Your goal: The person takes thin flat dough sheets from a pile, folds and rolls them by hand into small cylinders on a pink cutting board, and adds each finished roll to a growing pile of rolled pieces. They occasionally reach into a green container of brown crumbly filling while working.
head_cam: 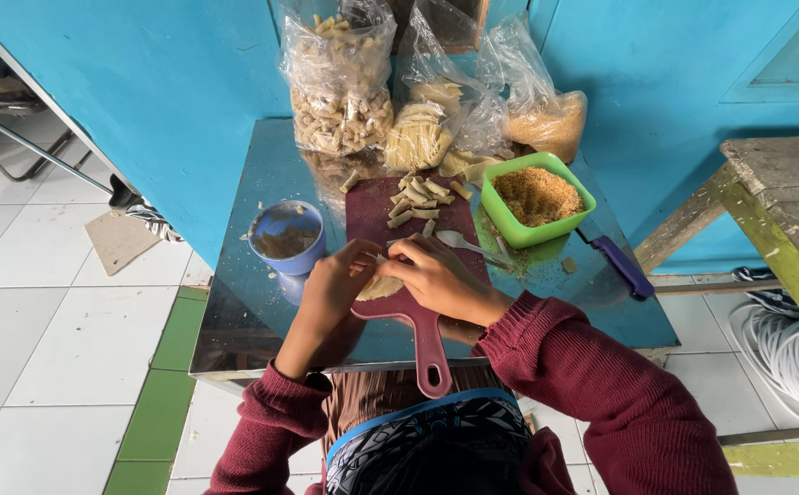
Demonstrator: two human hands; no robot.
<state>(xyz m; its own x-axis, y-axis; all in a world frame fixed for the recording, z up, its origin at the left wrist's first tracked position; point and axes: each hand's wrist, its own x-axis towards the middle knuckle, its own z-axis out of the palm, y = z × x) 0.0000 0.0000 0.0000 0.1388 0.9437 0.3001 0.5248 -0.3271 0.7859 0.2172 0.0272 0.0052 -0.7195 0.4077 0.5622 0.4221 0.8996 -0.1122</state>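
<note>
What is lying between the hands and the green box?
In the head view, a white spoon lies on the dark red cutting board, between the right hand and the green box of crumbs.

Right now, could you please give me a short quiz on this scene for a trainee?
1. True or false: both hands, left hand and right hand, work a pale wrapper over the dark red cutting board.
2. What colour is the tub holding the crumbs? A) blue B) green C) white
3. What lies on the board between the right hand and the tub?

Key: 1 true. 2 B. 3 a white spoon.
</note>
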